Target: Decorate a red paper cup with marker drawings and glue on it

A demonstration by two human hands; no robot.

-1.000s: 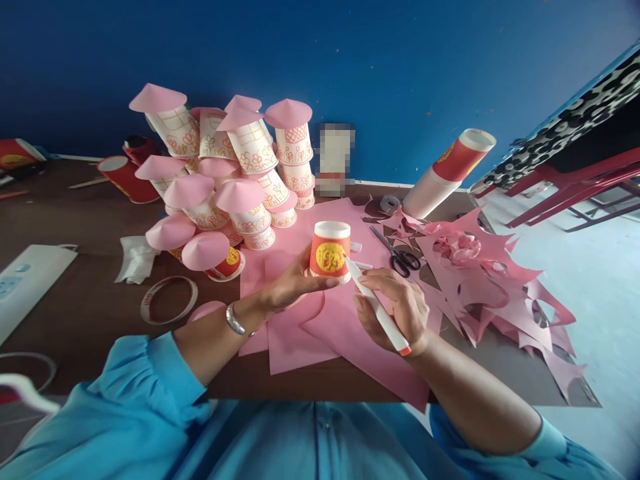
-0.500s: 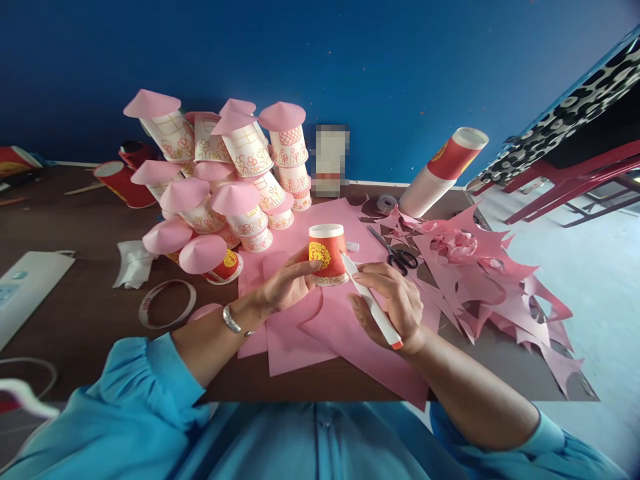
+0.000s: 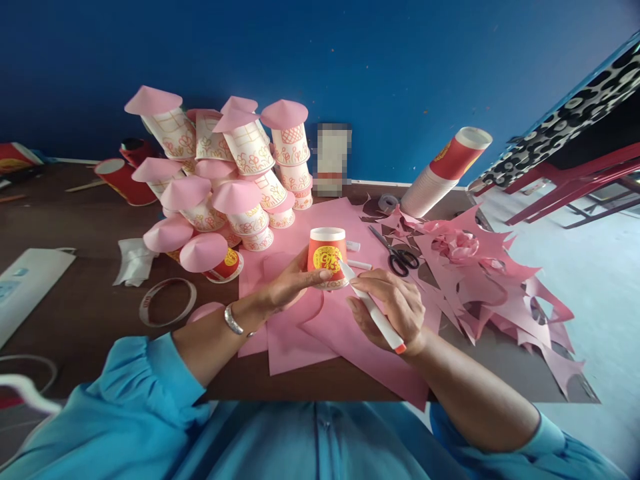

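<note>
My left hand [image 3: 295, 283] holds a red paper cup [image 3: 327, 257] with a yellow emblem, its thumb across the lower front. Between the fingers of my right hand [image 3: 390, 303] is a white marker [image 3: 379, 319] with an orange end, its tip at the cup's right front side. Pink paper sheets [image 3: 300, 347] lie beneath both hands. Just behind the cup's right side are a small white tube [image 3: 353, 246] and a thin white stick-like piece [image 3: 361, 265]. Black-handled scissors [image 3: 399, 257] rest to the right of these.
Decorated cups with pink cone tops [image 3: 245, 150] are stacked at the back left. A tall leaning cup stack [image 3: 430, 190] stands at the back right, behind pink paper scraps [image 3: 480, 267]. A tape roll [image 3: 167, 302] and a white power strip [image 3: 30, 287] lie left.
The cup has turned in my left hand, so more of its yellow emblem faces me. My right hand and the marker have shifted slightly right and down.
</note>
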